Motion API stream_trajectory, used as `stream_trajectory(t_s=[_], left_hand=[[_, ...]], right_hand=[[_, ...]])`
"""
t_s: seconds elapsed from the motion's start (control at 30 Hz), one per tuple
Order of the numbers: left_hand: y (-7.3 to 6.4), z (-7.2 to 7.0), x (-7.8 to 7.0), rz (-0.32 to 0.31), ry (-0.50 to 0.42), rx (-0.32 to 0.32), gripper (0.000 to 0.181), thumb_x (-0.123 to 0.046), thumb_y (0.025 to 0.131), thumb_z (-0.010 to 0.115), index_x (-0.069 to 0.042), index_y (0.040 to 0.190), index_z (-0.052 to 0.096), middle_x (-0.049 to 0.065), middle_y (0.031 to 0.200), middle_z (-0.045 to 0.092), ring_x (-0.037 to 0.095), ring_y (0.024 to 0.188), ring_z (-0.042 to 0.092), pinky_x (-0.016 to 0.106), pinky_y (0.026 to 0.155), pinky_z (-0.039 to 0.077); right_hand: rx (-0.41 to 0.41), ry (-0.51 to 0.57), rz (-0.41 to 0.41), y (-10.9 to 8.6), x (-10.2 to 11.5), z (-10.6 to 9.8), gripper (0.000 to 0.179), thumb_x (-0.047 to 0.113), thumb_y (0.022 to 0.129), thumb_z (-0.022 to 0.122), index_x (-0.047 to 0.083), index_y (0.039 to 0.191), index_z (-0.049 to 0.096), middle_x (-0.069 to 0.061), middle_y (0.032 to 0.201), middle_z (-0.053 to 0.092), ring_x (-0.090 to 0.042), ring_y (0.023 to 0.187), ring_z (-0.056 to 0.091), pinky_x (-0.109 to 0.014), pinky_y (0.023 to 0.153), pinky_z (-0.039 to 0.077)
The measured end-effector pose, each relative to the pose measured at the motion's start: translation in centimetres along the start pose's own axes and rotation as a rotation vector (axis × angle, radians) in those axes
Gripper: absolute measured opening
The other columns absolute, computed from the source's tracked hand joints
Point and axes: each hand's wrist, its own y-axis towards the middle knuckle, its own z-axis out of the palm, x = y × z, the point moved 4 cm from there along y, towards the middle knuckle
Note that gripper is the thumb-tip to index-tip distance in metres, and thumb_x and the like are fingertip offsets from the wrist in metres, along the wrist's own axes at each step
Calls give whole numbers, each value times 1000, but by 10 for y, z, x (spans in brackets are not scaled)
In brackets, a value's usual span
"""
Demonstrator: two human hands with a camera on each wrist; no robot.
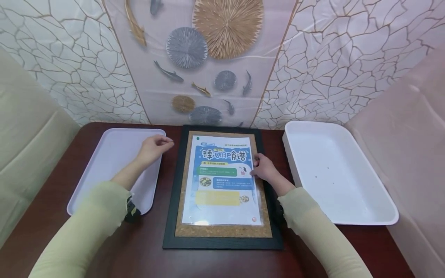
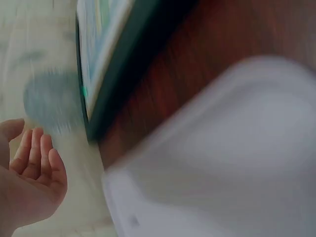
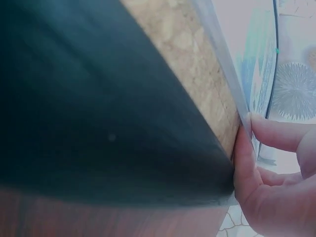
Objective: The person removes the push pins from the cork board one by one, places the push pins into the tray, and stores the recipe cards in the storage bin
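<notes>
A printed poster sheet [image 1: 222,210] in a clear glossy cover lies on a cork board [image 1: 222,231] with a black frame [image 1: 222,243]. A green pushpin [image 1: 197,138] sits at the sheet's top left corner. My right hand [image 1: 265,168] pinches the sheet's right edge between thumb and fingers, as the right wrist view shows, with the fingers behind the edge against the cork. My left hand [image 1: 153,148] hovers over the upper right corner of the pale lavender tray [image 1: 118,162]; its fingers [image 2: 37,153] are loosely bent, and nothing shows in it.
To the right of the board stands a deep white tray [image 1: 340,173] with a few small dark dots on its bottom. Everything rests on a dark red-brown table [image 1: 146,247]. A patterned cloth wall [image 1: 208,85] rises behind, and pale padded panels flank both sides.
</notes>
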Motion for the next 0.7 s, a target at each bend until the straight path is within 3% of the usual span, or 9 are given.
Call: stream_trajectory(t_s=[0.13,0.47,0.7], left_hand=[[-10,35,-24,36,-16,136,28,-24,92,58,-5,111,63,15,107,65,25,94,60,34,80,49],[-44,118,-73,189,-65,496,23,-17,87,63,-3,106,66,5,92,67,12,82,59,24,74,48],[-71,176,-97,306,6,709,16,-17,86,65,-8,99,68,0,86,68,3,74,59,18,71,47]], right_hand=[[6,-2,-8,1,-2,0,70,5,86,64,6,145,26,-16,114,48,-28,108,52,-30,81,49],[13,-15,-39,2,-2,0,70,6,86,64,7,145,27,-16,120,47,-28,112,50,-32,85,48],[6,-12,-54,0,-2,-2,68,4,86,63,5,144,28,-15,114,48,-27,104,51,-28,77,48]])
